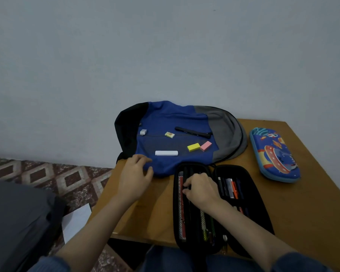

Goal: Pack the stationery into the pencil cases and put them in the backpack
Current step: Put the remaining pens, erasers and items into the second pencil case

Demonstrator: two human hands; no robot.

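"Grips first: what are they doing?"

"Right hand (200, 190) is reaching into the left half of the open black pencil case (251, 216), fingers curling down among the pens. I cannot tell whether they are clamping on anything. Left hand (134, 173) is touching the near edge of the backpack (175, 118), fingers loose and apart, gripping nothing."

"Any writing showing?"

"Blue pencil case (275, 154) is lying closed on the desk (312, 203), right of the backpack, showing a space cartoon. Letters at its edge are coming out too small to read."

"And around?"

"Long white eraser (166, 153), yellow eraser (193, 147), pink eraser (206, 146) and black pen (192, 132) are lying on the flat backpack. Paper (77, 220) is lying on the tiled floor (47, 175), left."
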